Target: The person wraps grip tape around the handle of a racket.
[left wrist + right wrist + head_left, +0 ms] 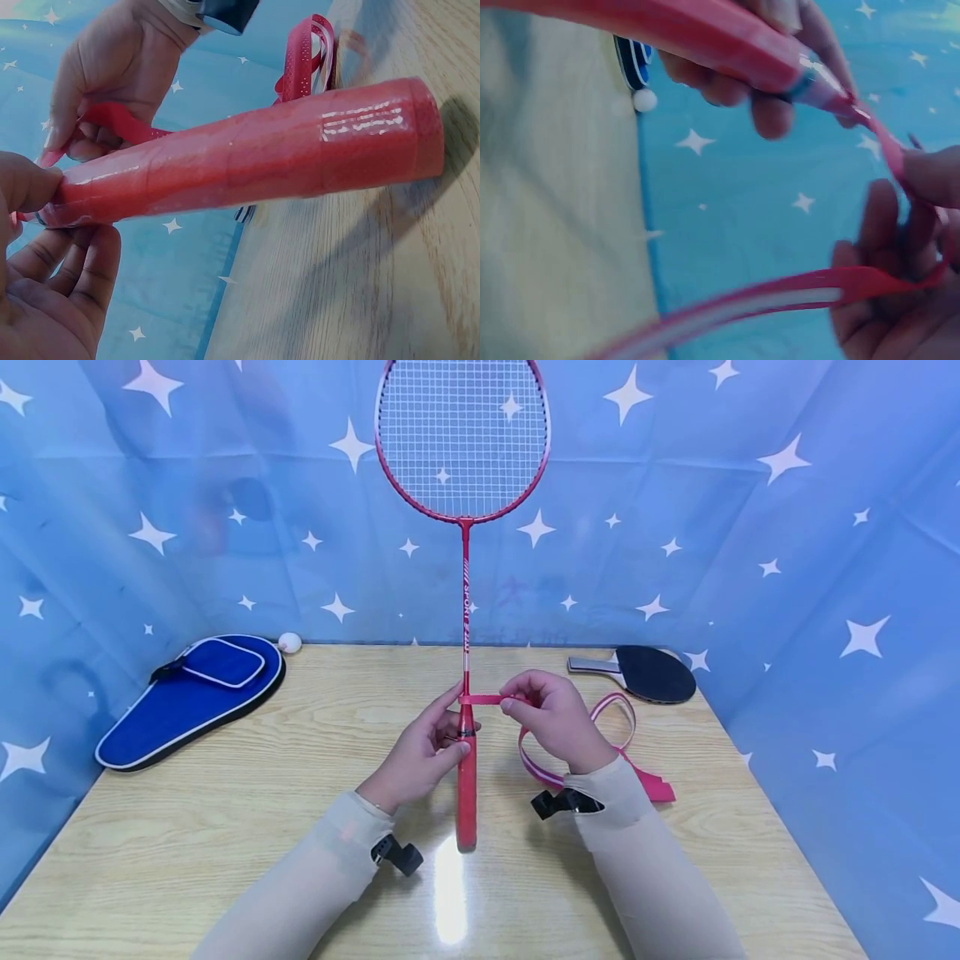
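While your left hand [420,760] grips the top of the racket handle [467,793], thumb in front and fingers behind, your right hand [551,714] pinches the red tape [483,699] and holds it taut, sideways from the cone above the handle. The hands are apart, joined only by this short span.

The racket [466,602] stands mid-width over the counter [225,827], butt towards the front edge, strung head above the rear edge. Whether the butt touches the counter cannot be told.

The step in hand appears to be anchoring the tape to the cone. The next move probably calls for steady tension and a firm hold on the starting end, with the slack led clear of your right wrist; a loose start could slip or crease.

Note the materials. The handle is faceted and red, under glossy, film-like wrapping. The tape is thin, flexible and perforated, with a pale strip along one face; its slack loops towards the counter's right edge. The head is an oval frame with a fine, pale string grid.
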Available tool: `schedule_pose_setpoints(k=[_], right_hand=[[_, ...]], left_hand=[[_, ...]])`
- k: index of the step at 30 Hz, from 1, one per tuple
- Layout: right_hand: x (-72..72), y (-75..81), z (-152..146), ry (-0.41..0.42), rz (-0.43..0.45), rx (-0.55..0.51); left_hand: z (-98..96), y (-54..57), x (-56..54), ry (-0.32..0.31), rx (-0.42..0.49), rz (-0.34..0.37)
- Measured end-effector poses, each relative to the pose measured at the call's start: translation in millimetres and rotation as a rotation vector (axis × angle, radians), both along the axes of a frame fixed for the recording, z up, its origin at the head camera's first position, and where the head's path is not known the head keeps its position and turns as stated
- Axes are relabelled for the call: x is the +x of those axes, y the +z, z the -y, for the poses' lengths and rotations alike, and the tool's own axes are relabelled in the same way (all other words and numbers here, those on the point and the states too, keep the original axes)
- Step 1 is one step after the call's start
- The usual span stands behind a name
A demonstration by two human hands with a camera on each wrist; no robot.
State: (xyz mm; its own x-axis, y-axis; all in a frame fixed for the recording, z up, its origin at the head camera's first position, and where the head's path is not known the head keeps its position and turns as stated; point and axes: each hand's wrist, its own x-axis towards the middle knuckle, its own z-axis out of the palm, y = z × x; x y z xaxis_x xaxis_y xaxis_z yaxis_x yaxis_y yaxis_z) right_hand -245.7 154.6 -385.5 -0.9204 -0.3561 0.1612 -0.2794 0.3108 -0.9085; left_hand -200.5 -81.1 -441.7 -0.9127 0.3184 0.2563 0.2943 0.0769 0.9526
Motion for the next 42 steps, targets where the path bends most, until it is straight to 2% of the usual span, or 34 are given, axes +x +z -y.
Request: schedule_pose_setpoints(k=[3, 6, 11, 17, 22, 26, 32, 42], right_hand=[[4.1, 6.4, -4.4, 0.031, 0.002, 0.051], [6.6, 10.2, -6.9, 0.072, 0.014, -0.022], [7.4, 9.5, -5.9, 0.134, -0.025, -0.146], [7.0, 2.3, 0.7, 0.136, -0.082, -0.105], [9.5, 0.4, 6.7, 0.142, -0.055, -0.114], [10.8, -1.0, 10.4, 0.117, -0.041, -0.146], [12.6, -4.9, 16.5, 0.057, -0.083, -0.197], [12.9, -6.0, 28.2, -0.031, -0.072, -0.107]], left_hand=[[-0.3, 0.5, 0.6, -0.002, 0.004, -0.002], [-0.5, 0.6, 1.1, -0.004, 0.009, 0.000], [-0.7, 0.4, 1.8, -0.005, 0.009, 0.002], [-0.1, 0.1, 2.5, -0.005, 0.004, 0.005], [-0.4, 1.8, 3.2, -0.007, -0.007, 0.002], [-1.1, 2.0, 3.1, -0.014, -0.013, -0.004], [-2.0, 2.3, 3.6, -0.025, -0.010, -0.018], [-3.1, 4.8, 6.3, -0.042, -0.009, -0.011]])
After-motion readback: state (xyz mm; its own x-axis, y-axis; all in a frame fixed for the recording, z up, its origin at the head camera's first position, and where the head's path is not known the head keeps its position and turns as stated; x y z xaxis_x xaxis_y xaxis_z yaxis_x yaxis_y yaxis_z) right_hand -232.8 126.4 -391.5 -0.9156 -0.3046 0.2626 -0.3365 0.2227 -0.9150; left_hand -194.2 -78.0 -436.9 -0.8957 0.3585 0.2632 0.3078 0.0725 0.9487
